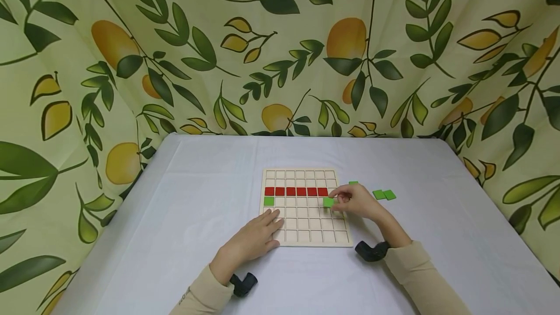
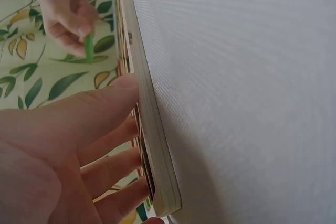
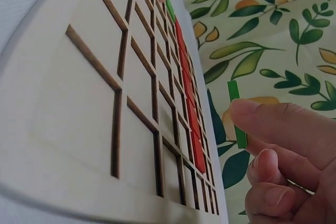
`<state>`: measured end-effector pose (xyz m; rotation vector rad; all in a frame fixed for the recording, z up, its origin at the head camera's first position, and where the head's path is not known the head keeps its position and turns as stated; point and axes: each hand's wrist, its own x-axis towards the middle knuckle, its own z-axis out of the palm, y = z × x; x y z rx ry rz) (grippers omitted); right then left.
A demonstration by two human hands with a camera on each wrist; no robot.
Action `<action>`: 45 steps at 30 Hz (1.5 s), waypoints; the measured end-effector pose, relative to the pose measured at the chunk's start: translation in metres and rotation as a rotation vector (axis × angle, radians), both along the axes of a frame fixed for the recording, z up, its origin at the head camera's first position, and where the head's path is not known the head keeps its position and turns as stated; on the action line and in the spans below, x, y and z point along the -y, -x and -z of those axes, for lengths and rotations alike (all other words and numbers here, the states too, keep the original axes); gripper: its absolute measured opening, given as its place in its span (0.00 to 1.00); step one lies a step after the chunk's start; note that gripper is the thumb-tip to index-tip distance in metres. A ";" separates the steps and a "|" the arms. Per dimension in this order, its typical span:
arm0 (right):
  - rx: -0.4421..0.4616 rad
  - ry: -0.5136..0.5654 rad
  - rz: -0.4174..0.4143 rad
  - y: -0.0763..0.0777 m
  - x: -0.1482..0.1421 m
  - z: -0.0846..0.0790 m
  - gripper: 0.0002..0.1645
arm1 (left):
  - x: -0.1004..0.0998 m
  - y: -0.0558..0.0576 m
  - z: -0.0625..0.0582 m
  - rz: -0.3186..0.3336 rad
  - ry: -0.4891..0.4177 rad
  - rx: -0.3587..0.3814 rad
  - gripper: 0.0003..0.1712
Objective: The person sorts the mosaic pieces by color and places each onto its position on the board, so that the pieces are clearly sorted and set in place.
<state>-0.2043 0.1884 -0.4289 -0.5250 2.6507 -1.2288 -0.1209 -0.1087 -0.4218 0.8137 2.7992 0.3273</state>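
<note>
A pale wooden grid board (image 1: 297,225) lies on the table, its square cells bordered by thin ridges. One row holds several red square tiles (image 1: 302,191); below its left end sits a green tile (image 1: 269,201). My right hand (image 1: 356,201) pinches another green tile (image 1: 328,202) between thumb and finger, raised just above the board's right side. In the right wrist view that green tile (image 3: 237,115) appears edge-on, apart from the board. My left hand (image 1: 255,238) rests with extended fingers on the board's lower left; the left wrist view shows the thumb (image 2: 105,100) at the board's edge.
Right of the board lie loose green tiles (image 1: 384,194), with one more (image 1: 353,183) partly hidden behind my right hand. A white cloth (image 1: 210,179) covers the table. Behind it hangs a curtain (image 1: 280,62) printed with leaves and fruit.
</note>
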 end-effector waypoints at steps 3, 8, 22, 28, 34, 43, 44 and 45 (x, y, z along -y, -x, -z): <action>-0.006 0.015 -0.012 0.001 0.002 0.000 0.16 | 0.000 0.000 0.001 0.005 0.004 -0.006 0.30; -0.019 0.028 -0.035 0.002 0.006 0.000 0.16 | 0.001 0.001 0.002 0.014 0.011 -0.015 0.30; 0.010 0.048 -0.044 0.002 0.020 -0.002 0.15 | 0.001 0.001 0.002 0.014 0.015 -0.009 0.30; 0.009 0.036 -0.043 0.003 0.025 -0.002 0.15 | 0.001 0.001 0.003 0.014 0.017 -0.008 0.30; 0.011 0.042 -0.046 0.004 0.032 0.001 0.16 | 0.001 0.000 0.002 0.012 0.019 0.000 0.30; 0.029 0.067 -0.059 0.005 0.041 0.004 0.15 | 0.002 0.000 0.002 0.019 0.011 -0.002 0.29; 0.032 0.070 -0.063 0.005 0.042 0.004 0.15 | 0.002 0.000 0.002 0.019 0.009 -0.003 0.28; 0.033 0.073 -0.067 0.006 0.043 0.004 0.15 | 0.002 0.000 0.002 0.018 0.008 -0.003 0.28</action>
